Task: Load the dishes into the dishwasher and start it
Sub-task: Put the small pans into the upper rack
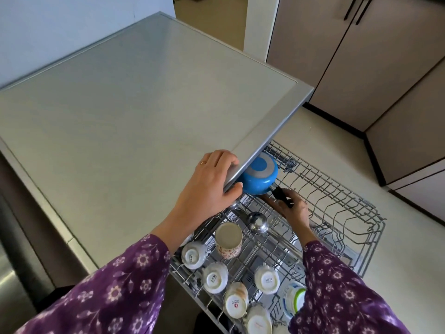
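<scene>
A small blue saucepan (258,177) lies upside down at the back left of the pulled-out upper dishwasher rack (337,201), partly under the counter edge. My right hand (292,206) holds its black handle (281,195). My left hand (212,182) grips the front edge of the grey countertop (134,112), thumb under the lip. Several upturned white cups (215,277), a flowered mug (228,239) and a steel ladle (257,222) sit in the rack's near half.
A green-and-white lidded container (293,297) stands at the rack's front right. The rack's right half holds only bare wire tines. Beige cabinets (361,68) with dark handles line the far right beyond the pale floor (342,145).
</scene>
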`<action>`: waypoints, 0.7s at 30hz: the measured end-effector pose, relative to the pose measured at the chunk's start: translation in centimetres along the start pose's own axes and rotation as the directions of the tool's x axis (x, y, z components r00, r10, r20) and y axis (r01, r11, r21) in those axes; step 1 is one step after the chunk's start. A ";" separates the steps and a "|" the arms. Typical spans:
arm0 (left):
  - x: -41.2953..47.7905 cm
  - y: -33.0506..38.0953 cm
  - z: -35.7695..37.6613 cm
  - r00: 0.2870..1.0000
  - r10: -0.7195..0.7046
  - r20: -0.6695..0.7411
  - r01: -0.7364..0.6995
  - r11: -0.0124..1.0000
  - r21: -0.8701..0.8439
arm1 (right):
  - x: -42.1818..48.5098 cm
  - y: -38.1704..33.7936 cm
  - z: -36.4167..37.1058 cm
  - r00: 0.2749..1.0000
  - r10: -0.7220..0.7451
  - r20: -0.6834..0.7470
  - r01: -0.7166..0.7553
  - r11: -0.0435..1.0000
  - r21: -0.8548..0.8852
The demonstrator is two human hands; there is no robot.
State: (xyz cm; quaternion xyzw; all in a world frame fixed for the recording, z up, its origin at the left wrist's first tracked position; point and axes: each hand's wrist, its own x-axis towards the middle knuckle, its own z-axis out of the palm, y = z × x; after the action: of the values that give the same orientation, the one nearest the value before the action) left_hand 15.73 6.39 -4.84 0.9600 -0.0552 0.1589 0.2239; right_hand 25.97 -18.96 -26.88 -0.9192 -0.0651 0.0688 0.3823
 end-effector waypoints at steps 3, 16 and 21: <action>0.0 0.0 0.1 1.000 -0.004 -0.006 0.004 1.000 0.001 | 1.2 -0.6 0.9 0.999 0.024 0.032 -0.025 1.000 0.015; 0.0 0.0 0.1 1.000 -0.018 0.007 0.018 1.000 0.015 | 3.3 0.1 3.1 0.999 0.030 -0.039 -0.035 0.987 -0.155; 0.2 -0.1 0.3 1.000 -0.015 -0.009 0.015 1.000 0.007 | 3.3 -1.4 2.9 0.999 0.010 -0.053 -0.018 0.986 -0.166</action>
State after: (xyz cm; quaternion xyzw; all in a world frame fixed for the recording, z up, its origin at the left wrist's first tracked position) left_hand 15.98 6.38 -5.04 0.9605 -0.0464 0.1616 0.2217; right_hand 28.63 -15.45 -28.17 -0.9499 -0.0541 0.0416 0.3051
